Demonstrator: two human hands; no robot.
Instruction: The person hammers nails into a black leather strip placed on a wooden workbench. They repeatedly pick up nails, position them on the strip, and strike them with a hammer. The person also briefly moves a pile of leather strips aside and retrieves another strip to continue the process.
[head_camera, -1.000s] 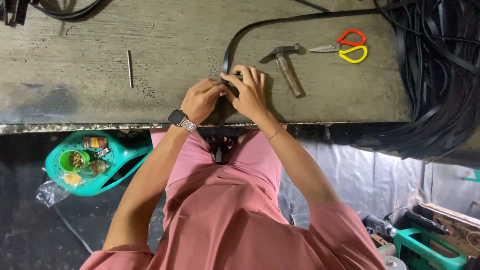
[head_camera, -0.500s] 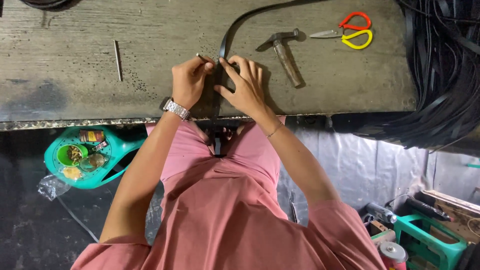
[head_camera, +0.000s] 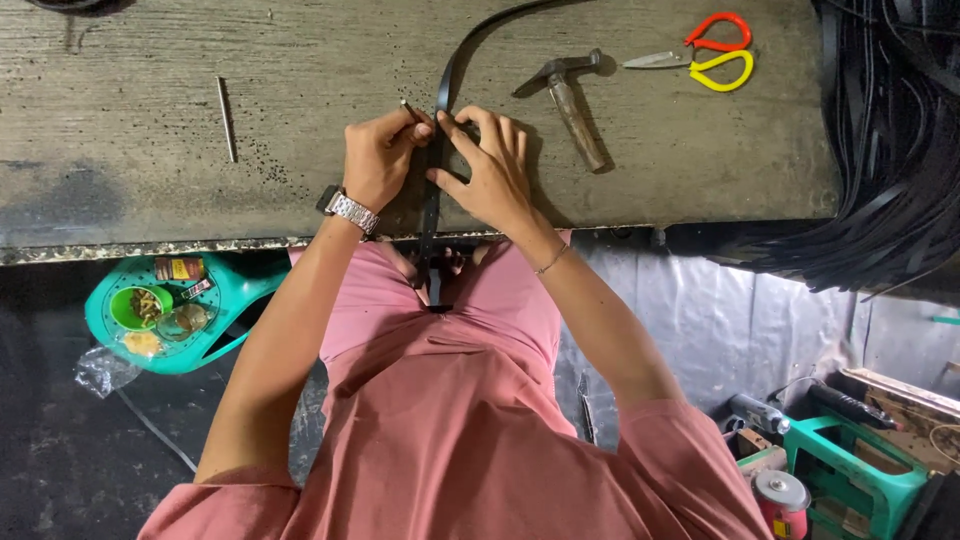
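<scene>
A long black strap (head_camera: 447, 75) runs from the far side of the grey workbench (head_camera: 150, 180) down over its near edge into my lap. My left hand (head_camera: 382, 155), with a metal wristwatch, pinches a thin pointed tool against the strap. My right hand (head_camera: 490, 165) presses fingers on the strap just beside it. Both hands sit close together near the bench's front edge.
A hammer (head_camera: 570, 95) lies right of my hands, with red and yellow scissors (head_camera: 705, 60) beyond it. A thin metal rod (head_camera: 227, 118) lies at left. A heap of black straps (head_camera: 900, 140) fills the right. A teal stool (head_camera: 175, 310) with small items stands below left.
My hands have slid a little farther along the strap, away from the bench's edge. The left hand now holds the thin tool up against the strap.
</scene>
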